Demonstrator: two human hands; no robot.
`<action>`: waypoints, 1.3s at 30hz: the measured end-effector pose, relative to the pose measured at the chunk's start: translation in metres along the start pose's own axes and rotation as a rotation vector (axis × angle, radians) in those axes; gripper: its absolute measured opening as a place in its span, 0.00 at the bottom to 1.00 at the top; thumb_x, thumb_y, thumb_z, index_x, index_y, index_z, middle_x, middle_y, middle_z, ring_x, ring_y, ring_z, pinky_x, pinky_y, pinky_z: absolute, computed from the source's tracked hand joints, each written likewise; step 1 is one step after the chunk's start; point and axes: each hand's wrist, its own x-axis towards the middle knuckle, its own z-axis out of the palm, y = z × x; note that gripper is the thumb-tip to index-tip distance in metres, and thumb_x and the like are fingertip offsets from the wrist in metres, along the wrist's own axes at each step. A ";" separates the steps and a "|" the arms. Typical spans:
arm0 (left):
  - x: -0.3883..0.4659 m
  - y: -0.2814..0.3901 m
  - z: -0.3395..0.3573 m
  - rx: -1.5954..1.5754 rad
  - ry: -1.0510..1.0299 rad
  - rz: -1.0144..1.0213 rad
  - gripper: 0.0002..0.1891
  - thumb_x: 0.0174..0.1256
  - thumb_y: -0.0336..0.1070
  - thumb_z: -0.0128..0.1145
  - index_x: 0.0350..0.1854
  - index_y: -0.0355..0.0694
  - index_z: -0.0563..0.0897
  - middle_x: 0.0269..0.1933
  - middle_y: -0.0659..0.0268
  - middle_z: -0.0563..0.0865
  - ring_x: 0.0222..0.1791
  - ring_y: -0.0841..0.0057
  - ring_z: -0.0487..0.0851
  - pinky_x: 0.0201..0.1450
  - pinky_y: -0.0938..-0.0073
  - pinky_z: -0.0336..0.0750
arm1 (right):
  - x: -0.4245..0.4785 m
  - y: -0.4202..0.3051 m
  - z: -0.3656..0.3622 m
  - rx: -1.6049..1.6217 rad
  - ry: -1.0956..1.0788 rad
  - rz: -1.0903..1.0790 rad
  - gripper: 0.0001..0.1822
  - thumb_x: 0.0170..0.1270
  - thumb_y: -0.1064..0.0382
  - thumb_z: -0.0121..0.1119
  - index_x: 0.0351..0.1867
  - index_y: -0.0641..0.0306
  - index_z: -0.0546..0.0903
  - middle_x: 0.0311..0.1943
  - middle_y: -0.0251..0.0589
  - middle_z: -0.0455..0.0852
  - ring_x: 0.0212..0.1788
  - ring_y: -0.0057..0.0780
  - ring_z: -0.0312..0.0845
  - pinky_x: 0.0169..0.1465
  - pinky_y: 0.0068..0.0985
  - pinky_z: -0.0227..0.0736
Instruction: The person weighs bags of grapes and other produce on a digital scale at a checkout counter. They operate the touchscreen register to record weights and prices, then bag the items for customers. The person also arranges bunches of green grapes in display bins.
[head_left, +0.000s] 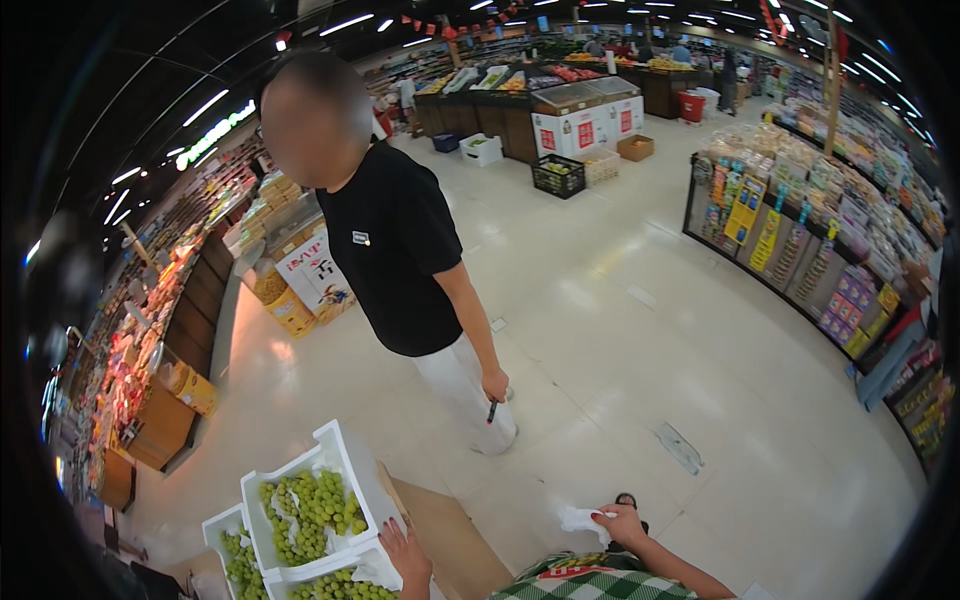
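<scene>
My left hand (405, 555) rests with spread fingers against the right side of a white foam crate (380, 517), low in the view. Bunches of green grapes (311, 514) lie in that crate with white paper between them. More grapes fill foam crates beside and below it. My right hand (621, 525) holds a crumpled white tissue or thin paper (585, 519) between thumb and fingers, above the floor and away from the crates.
A person in a black T-shirt (397, 247) stands just beyond the crates, a small dark object in one hand. A brown cardboard surface (450, 536) adjoins the crates. Shop displays line the left and right; a black crate (559, 178) sits on the floor farther off.
</scene>
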 end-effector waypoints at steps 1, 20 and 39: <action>0.004 0.004 -0.005 -0.041 -0.031 -0.050 0.30 0.48 0.35 0.56 0.59 0.36 0.71 0.70 0.44 0.49 0.72 0.50 0.41 0.71 0.49 0.33 | 0.016 -0.004 -0.005 -0.009 -0.005 -0.019 0.12 0.54 0.60 0.66 0.33 0.67 0.84 0.24 0.37 0.83 0.24 0.21 0.75 0.29 0.19 0.70; -0.012 0.023 -0.022 -0.332 -0.342 -1.008 0.61 0.31 0.38 0.73 0.71 0.39 0.45 0.73 0.57 0.47 0.73 0.58 0.45 0.68 0.49 0.52 | 0.346 0.002 -0.180 -0.361 -0.045 -0.036 0.05 0.50 0.68 0.61 0.28 0.65 0.84 0.23 0.39 0.83 0.26 0.28 0.78 0.30 0.28 0.71; -0.008 0.009 -0.030 -0.227 0.212 -1.001 0.38 0.42 0.41 0.69 0.61 0.53 0.69 0.64 0.64 0.70 0.43 0.61 0.82 0.39 0.66 0.78 | 0.356 -0.097 0.132 -0.779 -0.668 -0.423 0.16 0.49 0.51 0.64 0.34 0.60 0.85 0.28 0.45 0.86 0.33 0.37 0.83 0.39 0.31 0.75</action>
